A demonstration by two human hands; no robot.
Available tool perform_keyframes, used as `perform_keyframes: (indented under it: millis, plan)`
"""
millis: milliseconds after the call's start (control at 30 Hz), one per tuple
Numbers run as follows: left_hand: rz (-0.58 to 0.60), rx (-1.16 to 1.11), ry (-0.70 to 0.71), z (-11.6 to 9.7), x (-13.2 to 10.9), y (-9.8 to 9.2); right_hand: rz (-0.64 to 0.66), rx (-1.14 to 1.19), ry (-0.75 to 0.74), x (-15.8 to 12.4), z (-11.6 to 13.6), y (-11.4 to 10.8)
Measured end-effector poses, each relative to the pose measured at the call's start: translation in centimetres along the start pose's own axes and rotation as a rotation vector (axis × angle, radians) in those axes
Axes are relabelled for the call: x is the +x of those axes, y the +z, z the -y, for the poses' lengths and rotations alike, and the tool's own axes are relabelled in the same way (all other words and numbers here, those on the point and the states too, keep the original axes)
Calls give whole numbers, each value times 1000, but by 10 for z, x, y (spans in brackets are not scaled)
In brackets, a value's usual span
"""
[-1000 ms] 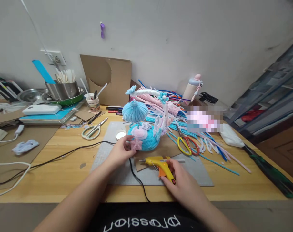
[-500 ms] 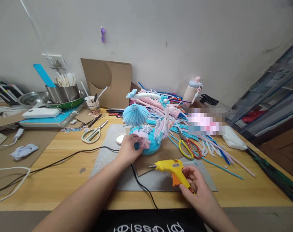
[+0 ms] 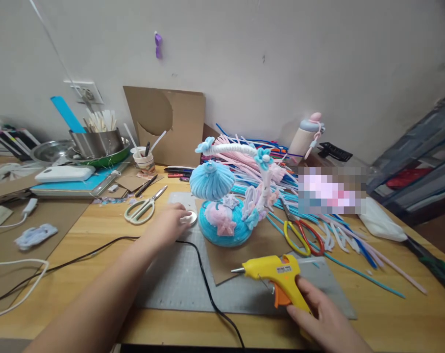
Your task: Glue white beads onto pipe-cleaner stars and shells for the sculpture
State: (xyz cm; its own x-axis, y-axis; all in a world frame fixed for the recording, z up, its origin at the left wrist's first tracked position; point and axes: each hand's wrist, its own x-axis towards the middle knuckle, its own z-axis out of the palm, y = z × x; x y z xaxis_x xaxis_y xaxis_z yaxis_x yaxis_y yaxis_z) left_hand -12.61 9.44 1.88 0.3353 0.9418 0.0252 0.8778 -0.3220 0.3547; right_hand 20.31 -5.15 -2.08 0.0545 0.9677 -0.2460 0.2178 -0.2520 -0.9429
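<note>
My left hand (image 3: 171,223) reaches to a small white round disc (image 3: 191,217) on the grey cutting mat (image 3: 171,289), with its fingers closed at the disc's edge. Right beside it stands a lamp-shaped pipe-cleaner craft, with a round blue base (image 3: 222,239), a pink star (image 3: 226,226), an arched white stem (image 3: 232,149) and a hanging blue pleated shade (image 3: 212,180). In my right hand (image 3: 320,314) is a yellow hot glue gun (image 3: 272,267), held by its handle, its nozzle pointing left. The fingers lie near the orange trigger (image 3: 281,295).
Behind the craft lies a heap of pipe cleaners (image 3: 240,159). Red-and-yellow scissors (image 3: 304,238) rest to the right, cream-handled scissors (image 3: 139,212) to the left. A black cord (image 3: 204,267) crosses the mat. Brown cardboard (image 3: 228,269) lies under the craft.
My left hand has left the craft's base and moved left to the white disc. My right hand still holds the glue gun, now lower and further right in view. The camera view has shifted slightly.
</note>
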Motion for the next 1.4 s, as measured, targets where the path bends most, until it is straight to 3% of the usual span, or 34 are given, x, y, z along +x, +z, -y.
perform_keyframes:
  millis: [200, 600, 1100, 1400]
  plan:
    - [39, 88, -14, -6, -5, 17, 10, -49, 3, 3, -1, 8]
    - [66, 57, -117, -11, -1, 16, 87, -87, -5, 7, -5, -1]
    - [291, -92, -263, -8, 36, -1, 97, -119, -45, 8, 8, 2]
    - [363, -97, -323, -7, 36, -11, 44, -60, -39, 4, 7, 10]
